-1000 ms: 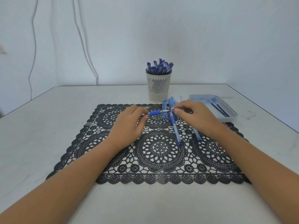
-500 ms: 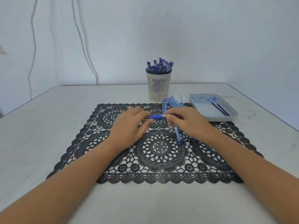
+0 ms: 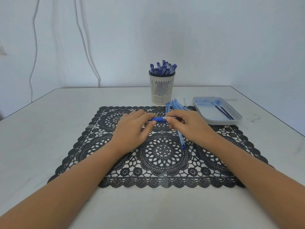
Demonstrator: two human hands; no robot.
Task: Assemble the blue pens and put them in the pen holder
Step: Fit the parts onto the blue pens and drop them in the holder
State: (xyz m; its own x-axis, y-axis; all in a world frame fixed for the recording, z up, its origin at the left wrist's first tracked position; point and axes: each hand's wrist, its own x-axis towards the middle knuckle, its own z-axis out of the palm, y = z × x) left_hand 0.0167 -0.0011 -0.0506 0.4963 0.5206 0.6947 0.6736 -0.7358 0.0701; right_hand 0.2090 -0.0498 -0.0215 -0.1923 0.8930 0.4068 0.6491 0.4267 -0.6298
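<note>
Head view: a blue pen [image 3: 157,119] is held level between both hands, just above a black lace mat [image 3: 165,164]. Its dark blue grip is pinched by the curled fingers and thumb of the left hand [image 3: 132,129], and the tip is hidden under that hand. The other end is pinched by the fingertips of the right hand [image 3: 189,128], just beside a silver ring on the pen. Only the short blue grip is seen between the two hands, which are set close together.

Beyond the right hand, a fan of loose barrels [image 3: 175,104] is laid on the far edge of the mat. One further clear blue barrel [image 3: 181,141] is seen running out from under the right hand towards the person. Past the gap between the hands, a pale slotted pen holder [image 3: 162,90] is stood upright on the tabletop [image 3: 49,129], well apart from both hands. It is filled with capped pens [image 3: 163,68].

To the outer side of the right hand, a shallow grey tray [image 3: 219,121] is set near the mat's corner, with two dark refills [image 3: 222,111] laid inside. Behind the left hand, white cables [image 3: 82,38] are hung down the wall.
</note>
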